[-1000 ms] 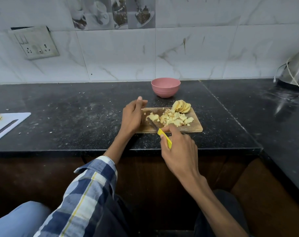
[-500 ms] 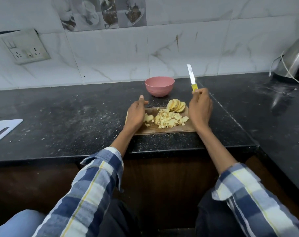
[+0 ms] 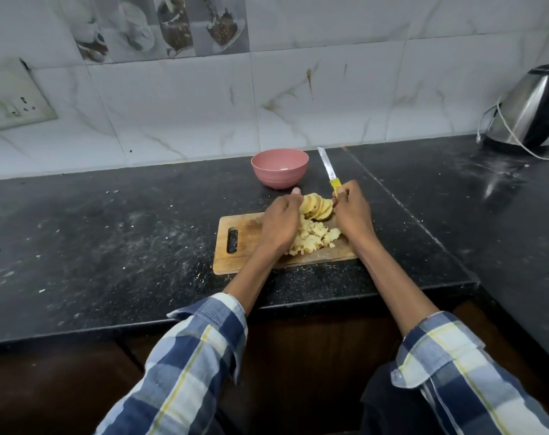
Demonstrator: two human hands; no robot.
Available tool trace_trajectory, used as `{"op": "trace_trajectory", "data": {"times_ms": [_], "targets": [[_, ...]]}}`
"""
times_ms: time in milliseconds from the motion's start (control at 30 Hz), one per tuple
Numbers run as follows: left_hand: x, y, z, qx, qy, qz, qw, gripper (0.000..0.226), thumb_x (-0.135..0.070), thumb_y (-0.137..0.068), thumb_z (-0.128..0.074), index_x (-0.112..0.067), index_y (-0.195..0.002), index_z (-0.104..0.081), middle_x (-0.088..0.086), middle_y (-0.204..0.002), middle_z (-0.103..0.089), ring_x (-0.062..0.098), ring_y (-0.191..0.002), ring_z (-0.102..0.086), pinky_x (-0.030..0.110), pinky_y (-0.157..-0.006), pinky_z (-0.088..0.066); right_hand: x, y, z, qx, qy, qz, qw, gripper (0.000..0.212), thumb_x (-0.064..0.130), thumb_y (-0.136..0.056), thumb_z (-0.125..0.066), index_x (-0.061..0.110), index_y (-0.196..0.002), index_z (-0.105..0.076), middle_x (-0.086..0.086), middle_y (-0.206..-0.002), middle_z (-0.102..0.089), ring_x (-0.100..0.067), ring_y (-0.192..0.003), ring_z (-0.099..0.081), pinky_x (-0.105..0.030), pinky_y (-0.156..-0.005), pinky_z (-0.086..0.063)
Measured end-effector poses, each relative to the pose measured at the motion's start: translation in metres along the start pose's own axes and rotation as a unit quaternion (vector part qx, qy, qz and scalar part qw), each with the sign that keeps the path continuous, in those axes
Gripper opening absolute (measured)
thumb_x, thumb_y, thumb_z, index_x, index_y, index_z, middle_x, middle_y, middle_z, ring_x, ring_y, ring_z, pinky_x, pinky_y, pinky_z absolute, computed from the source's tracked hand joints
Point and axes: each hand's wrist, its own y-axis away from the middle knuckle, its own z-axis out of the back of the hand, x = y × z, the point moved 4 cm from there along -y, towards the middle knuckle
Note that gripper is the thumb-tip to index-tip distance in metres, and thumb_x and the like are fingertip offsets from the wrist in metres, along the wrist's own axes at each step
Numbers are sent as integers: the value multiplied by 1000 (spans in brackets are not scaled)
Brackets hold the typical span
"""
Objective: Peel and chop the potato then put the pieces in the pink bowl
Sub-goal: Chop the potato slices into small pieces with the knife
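**Operator:** Report the head view, work area first.

**Inspector:** A wooden cutting board (image 3: 244,243) lies on the black countertop (image 3: 110,246), with its handle slot at the left end. On the board's right half sits a heap of chopped potato pieces (image 3: 314,237). At the far edge of the board, a fanned row of potato slices (image 3: 317,207) stands on edge. The pink bowl (image 3: 279,167) sits on the countertop just beyond the board, near the tiled wall (image 3: 298,89). No potato is visible inside it.

**Operator:** State of the hands?

**Inspector:** The left hand (image 3: 281,221) rests over the left side of the potato heap, its fingers curled against the left end of the slices. Whether it grips a slice or only touches cannot be told. The right hand (image 3: 351,211) is closed round the yellow handle of the knife (image 3: 329,174). The blade points up and away, to the right of the bowl and clear of the board. This hand sits just right of the slices, so the slices lie between both hands.

**Operator:** Surroundings?

**Inspector:** A steel kettle (image 3: 530,111) with a cord stands far right. A switch plate (image 3: 12,98) is mounted on the wall at far left. Both sleeves (image 3: 188,365) are blue-and-white check.
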Motion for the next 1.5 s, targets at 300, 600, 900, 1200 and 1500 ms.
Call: {"op": "trace_trajectory", "data": {"times_ms": [300,600,900,1200,1500], "targets": [[-1,-7,-10,5,30,-10,999,38,-22,-107,-48,-15,-144,-57,-4,-139,-61,6,-111,-60,22,-97,-51,2,-3,-2,16,5,37,999,20,20,-110,-38,8,-103,-53,-3,-96,-62,-19,-87,-58,-37,-72,-44],[7,-27,16,35,144,101,984,33,-13,-106,-46,-5,-131,-66,5,-121,-74,17,-114,-69,32,-102,-54,1,-1,1,24,-15,26,999,19,18,-109,-38,11,-98,-51,0,-88,-57,-22,-85,-57,-41,-74,-48],[-8,-27,7,55,66,86,993,28,-18,-105,-50,-10,-122,-71,4,-119,-73,14,-110,-67,26,-85,-49,0,1,3,31,-25,32,999,19,17,-109,-38,9,-98,-51,-1,-87,-55,-26,-84,-61,-35,-65,-60],[6,-19,15,17,150,49,987,56,23,-92,-37,-6,-127,-68,7,-131,-70,13,-126,-62,24,-103,-53,2,4,4,33,-21,12,999,19,20,-109,-39,17,-94,-50,0,-89,-57,-26,-89,-65,-55,-76,-59],[1,-32,21,-26,109,-15,994,35,9,-96,-55,-10,-117,-75,-1,-113,-77,6,-109,-70,30,-101,-56,-3,0,3,34,-20,16,999,18,14,-109,-39,5,-104,-54,-7,-102,-58,-15,-85,-57,-9,-47,-46]]}}
